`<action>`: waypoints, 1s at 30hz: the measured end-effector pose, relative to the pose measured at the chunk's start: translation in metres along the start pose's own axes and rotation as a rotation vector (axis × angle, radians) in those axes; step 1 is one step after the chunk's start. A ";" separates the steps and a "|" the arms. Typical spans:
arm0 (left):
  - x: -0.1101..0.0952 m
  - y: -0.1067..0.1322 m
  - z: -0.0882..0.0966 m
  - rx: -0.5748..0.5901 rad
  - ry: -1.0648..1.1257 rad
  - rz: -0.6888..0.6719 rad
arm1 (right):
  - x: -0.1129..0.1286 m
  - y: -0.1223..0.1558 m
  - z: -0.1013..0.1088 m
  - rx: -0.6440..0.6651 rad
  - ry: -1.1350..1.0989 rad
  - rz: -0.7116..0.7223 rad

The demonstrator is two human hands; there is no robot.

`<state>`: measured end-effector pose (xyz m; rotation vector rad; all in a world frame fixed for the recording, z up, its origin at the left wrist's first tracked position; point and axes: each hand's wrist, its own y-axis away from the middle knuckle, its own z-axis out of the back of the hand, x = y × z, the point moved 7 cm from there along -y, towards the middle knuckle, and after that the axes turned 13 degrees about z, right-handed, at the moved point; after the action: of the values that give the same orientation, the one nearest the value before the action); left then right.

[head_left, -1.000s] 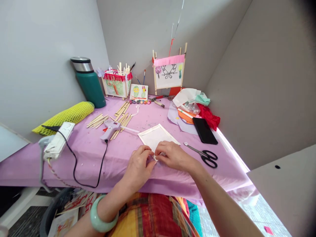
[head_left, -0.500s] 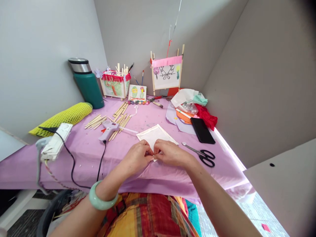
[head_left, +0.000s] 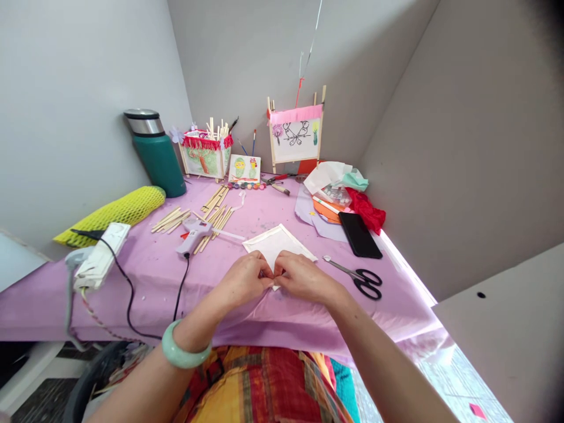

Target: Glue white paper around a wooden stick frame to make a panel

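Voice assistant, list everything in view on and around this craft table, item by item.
White paper panel: one, white, front centre of the table, under the hands.
Lilac tablecloth: one, covering the table.
Green steel-topped flask: one, back left.
Yellow-green mesh roll: one, left edge.
White power strip: one, left edge.
Lilac hot glue gun: one, left of the panel.
Flat wooden sticks: many, loose, around the glue gun.
Red-fringed stick lantern: one, back.
Pink-topped stick-framed drawing: one, upright, back right.
Black smartphone: one, right.
Black-handled scissors: one, right of the panel.
Red cloth: one, back right.
Left hand: one, at the panel's near corner.
Right hand: one, beside it.
Pale green bangle: one, left wrist.
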<state>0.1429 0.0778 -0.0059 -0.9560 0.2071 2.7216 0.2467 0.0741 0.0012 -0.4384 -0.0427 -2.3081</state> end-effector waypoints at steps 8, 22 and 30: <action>0.000 -0.003 -0.001 0.010 -0.019 0.034 | 0.010 0.013 0.013 -0.146 0.061 -0.002; -0.004 -0.003 0.000 0.032 -0.030 0.049 | -0.083 0.173 0.031 -0.205 0.384 -0.534; -0.003 -0.003 0.000 0.035 -0.018 0.040 | -0.076 0.177 0.033 -0.062 0.321 -0.636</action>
<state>0.1464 0.0805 -0.0045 -0.9268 0.2722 2.7526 0.4305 0.0080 -0.0105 -0.0757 0.0563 -2.9870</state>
